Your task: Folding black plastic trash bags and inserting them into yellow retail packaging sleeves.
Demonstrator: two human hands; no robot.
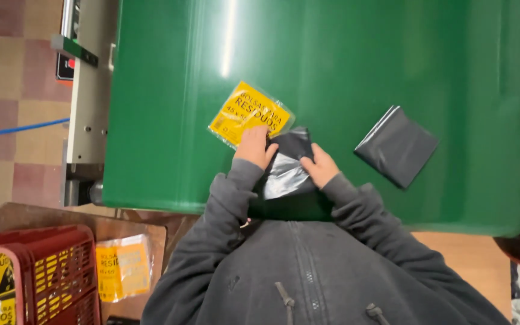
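Fingers of both my left hand (255, 146) and right hand (320, 167) pinch the folded dark bag (289, 164) flat on the green belt (170, 108), its mouth-side edge against the yellow-labelled sleeve (250, 112) (another folded bag (396, 145) waits rightward).

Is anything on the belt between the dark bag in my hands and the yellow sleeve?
Nothing visible. The dark bag reaches the yellow sleeve, with the left hand at the sleeve's near edge.
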